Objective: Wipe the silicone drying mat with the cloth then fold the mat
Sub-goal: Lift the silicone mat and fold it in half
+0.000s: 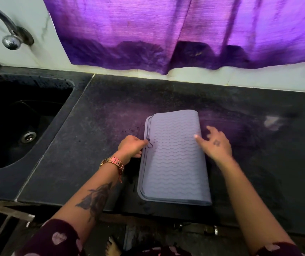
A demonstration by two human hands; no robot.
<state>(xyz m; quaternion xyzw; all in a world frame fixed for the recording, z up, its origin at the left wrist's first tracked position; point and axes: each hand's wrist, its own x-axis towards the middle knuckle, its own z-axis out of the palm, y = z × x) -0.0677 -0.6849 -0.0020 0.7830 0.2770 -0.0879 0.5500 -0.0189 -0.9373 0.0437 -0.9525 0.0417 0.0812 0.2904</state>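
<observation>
Dark stone counter (111, 117), sink (18, 126) left of the mat, purple curtain (166, 30) behind it. Grey silicone mat (174, 159) lies folded on the counter, layered edges on its left. Left hand (131, 147) pinches the mat's left edge, fingers curled. Right hand (215, 143) at the mat's right fold, fingers spread loose, gripping nothing.

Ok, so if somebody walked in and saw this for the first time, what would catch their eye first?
Probably the bright purple curtain hanging across the back wall above the counter. Next, the grey silicone mat, already folded over on the dark countertop, with the left hand pinching its open left edge and the right hand spread open at its folded right side. The dark sink and chrome tap sit off to the left.
</observation>
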